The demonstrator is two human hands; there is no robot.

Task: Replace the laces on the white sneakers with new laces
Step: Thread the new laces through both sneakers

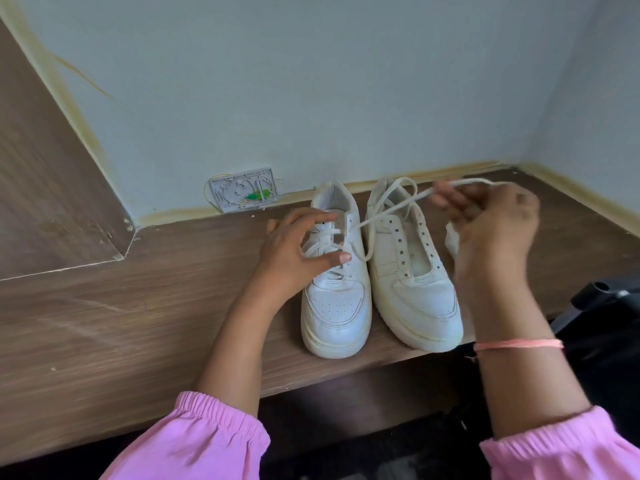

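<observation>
Two white leather platform sneakers standing side by side on brown wood-grain desk (104, 323), near wall. Left hand (298, 251), fingers spread and curved, steadying laced left sneaker (334, 289). Right hand (485, 216), motion-blurred, pinching white flat lace (388, 211), drawing it out through top eyelets. Right sneaker (412, 271) already unlaced. Judging: old-lace removal step; next move calls for loosening lower crossings. No readable brand or writing.

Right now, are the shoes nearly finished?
Not yet. The right-hand sneaker has bare eyelets, so its lace is out. The right hand pinches a lace running from the left-hand sneaker, which the left hand steadies. Whether that lace is old or new, I cannot tell.
</observation>
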